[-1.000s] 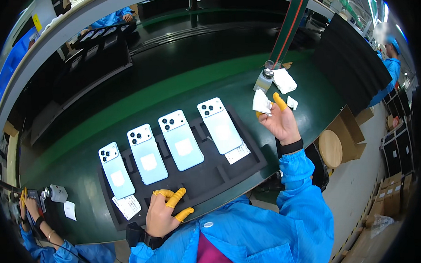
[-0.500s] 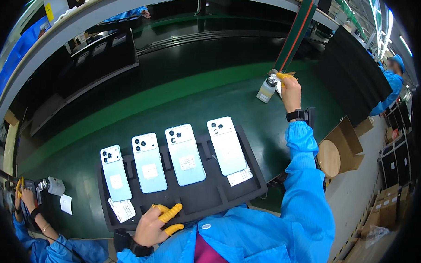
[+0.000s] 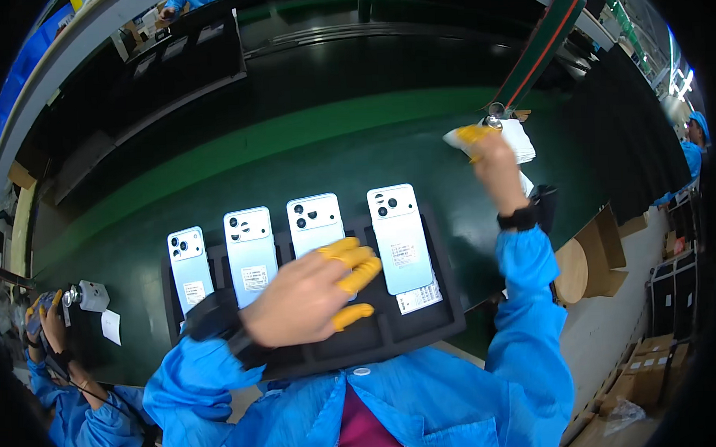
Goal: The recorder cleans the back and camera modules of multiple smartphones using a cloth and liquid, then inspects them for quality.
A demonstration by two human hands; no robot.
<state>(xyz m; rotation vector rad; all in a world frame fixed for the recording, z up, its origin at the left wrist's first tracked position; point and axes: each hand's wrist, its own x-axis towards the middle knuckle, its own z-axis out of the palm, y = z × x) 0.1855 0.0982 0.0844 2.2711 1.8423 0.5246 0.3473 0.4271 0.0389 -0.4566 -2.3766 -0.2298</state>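
Several light-blue smartphones stand side by side in a black foam tray (image 3: 347,348), camera ends away from me, each with a white label on its back. My left hand (image 3: 309,296), in yellow finger cots, hovers over the tray, its fingers spread and empty. It covers the lower part of the third phone (image 3: 314,219) and is close to the rightmost phone (image 3: 402,239). At the far right my right hand (image 3: 490,157), also in yellow finger cots, pinches a white wipe (image 3: 456,139). Behind it shows the metal top of a bottle (image 3: 493,123), its body mostly hidden.
A stack of white wipes (image 3: 519,141) lies beside my right hand. A printed slip (image 3: 418,299) sticks out under the rightmost phone. At the left, a co-worker's hands (image 3: 50,321) work near a white bottle (image 3: 95,296). Cardboard boxes (image 3: 607,250) stand on the right.
My left hand has moved from the tray's near edge up over the phones. My right hand has drawn off the bottle top and now holds a white wipe to its left.
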